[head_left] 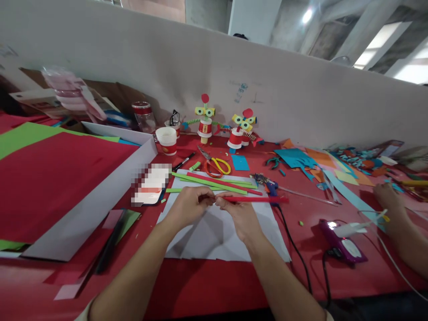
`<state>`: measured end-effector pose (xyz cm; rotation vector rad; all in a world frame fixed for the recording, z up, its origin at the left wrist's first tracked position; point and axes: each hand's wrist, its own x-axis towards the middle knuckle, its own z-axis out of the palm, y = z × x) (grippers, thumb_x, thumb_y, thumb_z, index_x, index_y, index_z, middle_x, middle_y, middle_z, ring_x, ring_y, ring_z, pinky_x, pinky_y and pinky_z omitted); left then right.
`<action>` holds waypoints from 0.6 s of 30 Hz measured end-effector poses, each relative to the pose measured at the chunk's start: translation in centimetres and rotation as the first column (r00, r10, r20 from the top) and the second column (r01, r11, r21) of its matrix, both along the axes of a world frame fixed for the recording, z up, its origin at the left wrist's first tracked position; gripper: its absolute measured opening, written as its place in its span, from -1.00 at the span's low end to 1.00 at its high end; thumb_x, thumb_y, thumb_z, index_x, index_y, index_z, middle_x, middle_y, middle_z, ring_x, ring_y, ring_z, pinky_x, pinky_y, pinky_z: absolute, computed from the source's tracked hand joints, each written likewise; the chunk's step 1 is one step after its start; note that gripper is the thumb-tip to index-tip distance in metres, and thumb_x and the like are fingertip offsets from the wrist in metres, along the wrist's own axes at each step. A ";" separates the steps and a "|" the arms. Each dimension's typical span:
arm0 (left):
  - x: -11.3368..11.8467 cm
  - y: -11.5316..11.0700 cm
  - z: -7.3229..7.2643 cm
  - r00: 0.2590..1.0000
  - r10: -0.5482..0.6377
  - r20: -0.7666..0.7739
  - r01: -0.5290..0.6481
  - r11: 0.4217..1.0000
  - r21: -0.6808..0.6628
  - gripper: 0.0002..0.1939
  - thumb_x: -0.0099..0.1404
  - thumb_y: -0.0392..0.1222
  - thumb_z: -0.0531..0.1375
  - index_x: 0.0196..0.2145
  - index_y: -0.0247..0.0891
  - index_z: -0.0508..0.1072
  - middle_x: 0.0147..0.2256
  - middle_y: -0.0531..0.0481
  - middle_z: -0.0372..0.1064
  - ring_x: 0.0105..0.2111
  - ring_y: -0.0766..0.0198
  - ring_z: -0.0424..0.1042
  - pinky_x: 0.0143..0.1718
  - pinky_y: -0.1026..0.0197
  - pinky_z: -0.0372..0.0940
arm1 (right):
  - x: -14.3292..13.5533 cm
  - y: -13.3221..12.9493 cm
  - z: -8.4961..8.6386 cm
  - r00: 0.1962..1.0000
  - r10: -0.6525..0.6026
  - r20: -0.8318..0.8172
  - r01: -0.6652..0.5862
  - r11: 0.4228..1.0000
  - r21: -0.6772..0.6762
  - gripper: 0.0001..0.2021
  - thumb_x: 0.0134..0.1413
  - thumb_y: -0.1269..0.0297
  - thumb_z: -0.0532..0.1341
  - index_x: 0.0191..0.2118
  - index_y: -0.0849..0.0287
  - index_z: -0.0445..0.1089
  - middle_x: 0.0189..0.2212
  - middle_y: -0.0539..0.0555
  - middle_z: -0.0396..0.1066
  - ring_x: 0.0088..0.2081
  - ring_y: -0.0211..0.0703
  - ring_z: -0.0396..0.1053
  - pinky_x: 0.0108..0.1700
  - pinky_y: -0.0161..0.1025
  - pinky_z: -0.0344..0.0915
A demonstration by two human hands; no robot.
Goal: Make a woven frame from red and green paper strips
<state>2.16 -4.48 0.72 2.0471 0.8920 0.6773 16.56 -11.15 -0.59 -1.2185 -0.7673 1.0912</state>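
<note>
Tabletop point(187, 290), red and busy, fills the near side, with a white-walled box point(113, 196) of coloured sheets at left. White paper point(214, 240) lies in the middle, and here come both forearms from the near side, angling inward until the fingertips meet above it. Left hand point(192, 205), palm down, has its fingers curled and thumb closed against them; what's caught in there, I can't tell. Right hand point(239, 216) tips up toward the left, pinching a red strip point(257, 199) near its left end, thumb on the near side. That strip's narrow, bright and pretty straight, held over the paper and running level to the right, its far-right end blurred. Just beyond, green and red strips point(219, 179) lie loosely crossed, with orange-and-yellow-handled scissors point(219, 166) farther back and a blue glue gun point(271, 187) to the right.
</note>
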 end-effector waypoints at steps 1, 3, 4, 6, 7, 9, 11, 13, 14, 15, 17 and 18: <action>0.0 0.0 0.0 1.000 -0.013 -0.001 0.013 1.000 0.011 -0.82 0.11 -0.33 0.09 -0.45 -0.19 0.49 -0.50 0.09 0.46 -0.47 0.31 0.38 -0.41 0.29 0.19 | -0.1 -0.1 -0.1 0.999 -0.027 0.026 0.027 1.000 -0.007 -0.83 -0.31 0.21 0.41 -0.49 0.15 0.52 -0.56 -0.01 0.44 -0.45 -0.25 0.31 -0.37 -0.28 0.25; -0.1 0.0 0.0 1.000 -0.022 -0.009 0.022 0.999 0.025 -0.80 0.11 -0.33 0.08 -0.45 -0.18 0.49 -0.48 0.09 0.47 -0.46 0.31 0.38 -0.40 0.30 0.18 | 0.6 0.0 -0.2 0.991 -0.128 0.047 0.129 0.991 -0.022 -0.81 -0.30 0.18 0.41 -0.52 0.18 0.52 -0.62 -0.01 0.42 -0.50 -0.27 0.27 -0.41 -0.29 0.23; -0.1 0.1 0.0 1.000 -0.017 -0.023 0.017 0.999 0.033 -0.81 0.12 -0.32 0.08 -0.46 -0.17 0.49 -0.48 0.09 0.47 -0.46 0.31 0.37 -0.41 0.29 0.18 | 1.1 0.1 -0.1 0.982 -0.186 0.038 0.187 0.982 -0.028 -0.79 -0.31 0.17 0.42 -0.55 0.20 0.51 -0.65 -0.01 0.40 -0.53 -0.29 0.25 -0.44 -0.31 0.21; -0.3 0.3 0.1 0.999 0.002 -0.048 0.001 0.999 0.050 -0.81 0.13 -0.30 0.08 -0.47 -0.17 0.49 -0.49 0.08 0.46 -0.46 0.30 0.36 -0.41 0.28 0.16 | 2.4 0.3 0.1 0.957 -0.289 -0.015 0.288 0.957 -0.031 -0.75 -0.37 0.15 0.44 -0.61 0.21 0.47 -0.69 -0.04 0.35 -0.58 -0.35 0.19 -0.51 -0.35 0.15; -0.4 0.4 0.1 0.998 0.010 -0.058 -0.006 0.998 0.056 -0.82 0.14 -0.29 0.08 -0.48 -0.16 0.49 -0.48 0.08 0.46 -0.45 0.29 0.36 -0.40 0.28 0.16 | 3.0 0.4 0.3 0.943 -0.326 -0.059 0.326 0.945 -0.025 -0.74 -0.41 0.16 0.45 -0.62 0.22 0.46 -0.70 -0.06 0.33 -0.60 -0.38 0.18 -0.54 -0.37 0.11; -0.5 0.5 0.2 0.997 0.025 -0.071 -0.020 0.998 0.061 -0.82 0.15 -0.28 0.08 -0.47 -0.15 0.49 -0.47 0.07 0.47 -0.44 0.27 0.37 -0.39 0.27 0.15 | 4.0 0.6 0.8 0.914 -0.375 -0.158 0.379 0.925 -0.003 -0.72 -0.48 0.19 0.48 -0.60 0.23 0.45 -0.69 -0.08 0.33 -0.63 -0.43 0.15 -0.60 -0.40 0.05; -0.7 0.6 0.2 0.997 0.041 -0.073 -0.037 0.998 0.056 -0.82 0.16 -0.27 0.09 -0.45 -0.15 0.49 -0.45 0.06 0.48 -0.42 0.26 0.38 -0.39 0.26 0.15 | 4.8 0.6 1.3 0.878 -0.407 -0.252 0.426 0.904 0.023 -0.71 -0.53 0.23 0.49 -0.59 0.22 0.44 -0.66 -0.10 0.35 -0.64 -0.46 0.15 -0.64 -0.42 0.02; -1.0 0.7 0.2 0.996 0.055 -0.073 -0.050 0.997 0.061 -0.82 0.16 -0.27 0.09 -0.44 -0.15 0.49 -0.44 0.06 0.48 -0.42 0.26 0.38 -0.38 0.26 0.15 | 5.9 0.5 1.8 0.831 -0.442 -0.338 0.482 0.875 0.041 -0.70 -0.54 0.28 0.50 -0.59 0.21 0.41 -0.64 -0.11 0.36 -0.64 -0.47 0.16 -0.65 -0.45 0.03; -1.1 0.9 0.2 0.994 0.070 -0.081 -0.064 0.995 0.075 -0.83 0.16 -0.27 0.09 -0.44 -0.15 0.49 -0.44 0.06 0.48 -0.41 0.26 0.38 -0.38 0.26 0.14 | 6.4 0.4 2.1 0.800 -0.463 -0.381 0.516 0.855 0.045 -0.70 -0.54 0.29 0.50 -0.59 0.20 0.40 -0.63 -0.12 0.37 -0.64 -0.47 0.17 -0.66 -0.46 0.04; -1.2 1.0 0.1 0.990 0.098 -0.098 -0.089 0.992 0.095 -0.83 0.16 -0.27 0.09 -0.44 -0.15 0.49 -0.44 0.05 0.48 -0.42 0.25 0.38 -0.39 0.25 0.14 | 7.0 0.4 2.2 0.769 -0.481 -0.420 0.549 0.834 0.050 -0.70 -0.52 0.30 0.50 -0.58 0.19 0.39 -0.63 -0.13 0.37 -0.63 -0.47 0.18 -0.66 -0.47 0.05; -1.4 1.3 0.0 0.973 0.184 -0.137 -0.166 0.977 0.136 -0.84 0.15 -0.26 0.10 -0.45 -0.16 0.49 -0.47 0.05 0.46 -0.45 0.25 0.36 -0.41 0.24 0.11 | 7.8 0.3 2.5 0.710 -0.517 -0.478 0.620 0.781 0.076 -0.71 -0.46 0.28 0.49 -0.56 0.18 0.37 -0.63 -0.15 0.35 -0.64 -0.49 0.16 -0.66 -0.50 0.05; -1.4 1.3 0.0 0.964 0.227 -0.141 -0.207 0.968 0.142 -0.85 0.15 -0.25 0.11 -0.45 -0.17 0.48 -0.49 0.05 0.44 -0.47 0.25 0.34 -0.42 0.24 0.10 | 7.9 0.3 2.4 0.693 -0.532 -0.486 0.646 0.758 0.092 -0.71 -0.42 0.25 0.47 -0.56 0.17 0.37 -0.63 -0.16 0.34 -0.64 -0.50 0.15 -0.66 -0.51 0.05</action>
